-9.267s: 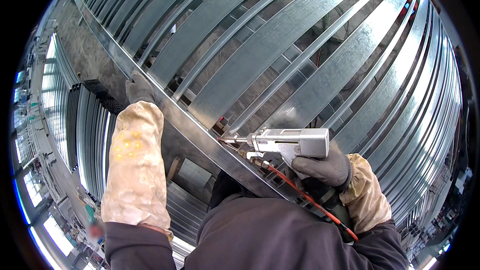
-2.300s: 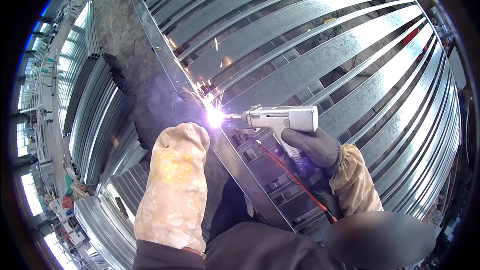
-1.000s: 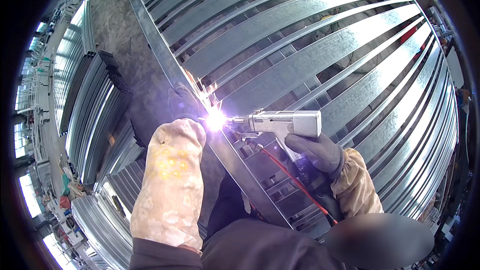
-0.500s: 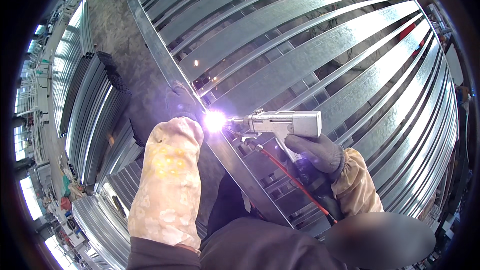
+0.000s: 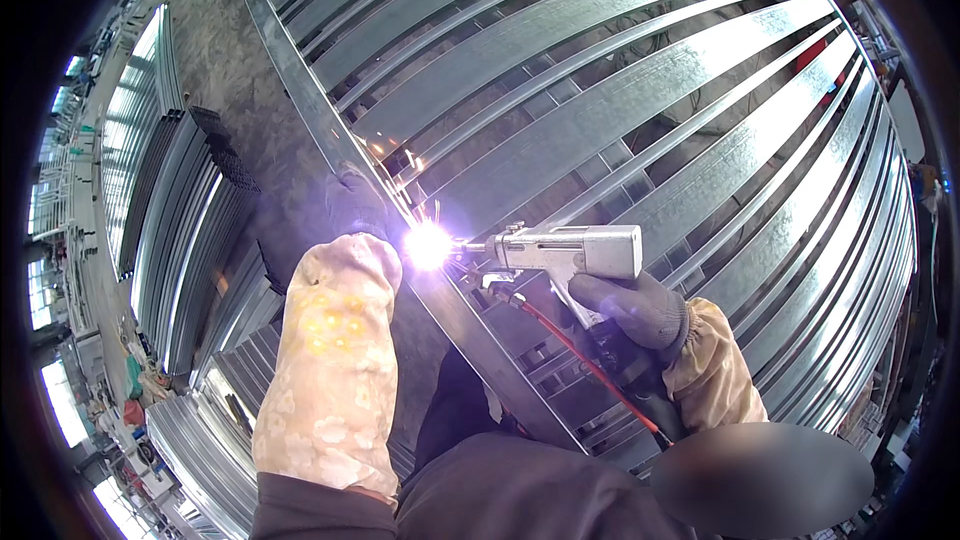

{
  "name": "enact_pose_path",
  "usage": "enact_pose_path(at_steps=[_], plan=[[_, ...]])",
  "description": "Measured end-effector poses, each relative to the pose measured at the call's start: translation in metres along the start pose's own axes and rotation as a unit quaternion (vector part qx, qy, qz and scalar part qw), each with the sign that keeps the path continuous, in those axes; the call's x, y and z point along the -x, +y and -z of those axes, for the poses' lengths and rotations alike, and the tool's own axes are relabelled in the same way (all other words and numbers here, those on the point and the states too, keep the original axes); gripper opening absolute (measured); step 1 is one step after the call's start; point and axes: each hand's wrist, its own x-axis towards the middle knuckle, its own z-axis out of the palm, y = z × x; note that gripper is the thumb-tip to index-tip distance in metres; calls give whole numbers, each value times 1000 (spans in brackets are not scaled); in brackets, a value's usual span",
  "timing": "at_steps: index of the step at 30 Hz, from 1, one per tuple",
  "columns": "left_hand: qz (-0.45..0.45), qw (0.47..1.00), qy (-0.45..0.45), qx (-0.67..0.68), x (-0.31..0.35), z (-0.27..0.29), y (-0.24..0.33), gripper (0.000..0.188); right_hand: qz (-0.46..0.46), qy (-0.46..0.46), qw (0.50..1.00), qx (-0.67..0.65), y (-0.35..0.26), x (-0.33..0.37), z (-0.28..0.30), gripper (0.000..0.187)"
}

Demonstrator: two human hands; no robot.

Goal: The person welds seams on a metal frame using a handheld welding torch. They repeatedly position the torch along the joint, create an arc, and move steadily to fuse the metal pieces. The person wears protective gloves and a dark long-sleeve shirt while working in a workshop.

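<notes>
Gun (image 5: 580, 250), silver, over the slats (image 5: 620, 100), with right hand (image 5: 638, 310), gloved, clamped round it. Nozzle (image 5: 476, 247) pointed left at a violet-white glare (image 5: 428, 245) on the rail (image 5: 470, 335); cannot tell contact through the light. Sparks (image 5: 415, 162) scattered just beyond the glare. Left hand (image 5: 355, 204), also gloved, beside the glare at the left edge of the rail; cannot tell whether clamped on it or just resting. Red hose (image 5: 582, 354) slanting from under the gun down toward the right sleeve (image 5: 720, 365), tan. Slats, broad and narrow, running off the rail's right side. Well to the left, bars (image 5: 195, 260) stacked on the floor (image 5: 258, 95).
</notes>
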Motion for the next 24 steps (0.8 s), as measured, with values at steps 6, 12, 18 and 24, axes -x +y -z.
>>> enact_pose_path(at_steps=[6, 12, 18, 24], plan=[[-59, 995, 59, -49, -7, 3, -4, 49, 26, -11, 1000, 9, 5, 1, 3, 40], [-101, 985, 102, -97, -16, 2, -7, 49, 18, -9, 1000, 17, 10, 3, 5, 40], [-146, 964, 149, -164, -32, 0, -14, 50, 17, 24, 998, 53, 9, 9, 2, 45], [-188, 932, 202, -233, -54, 7, -21, 50, 32, -1, 999, 29, 3, 12, -3, 40]])
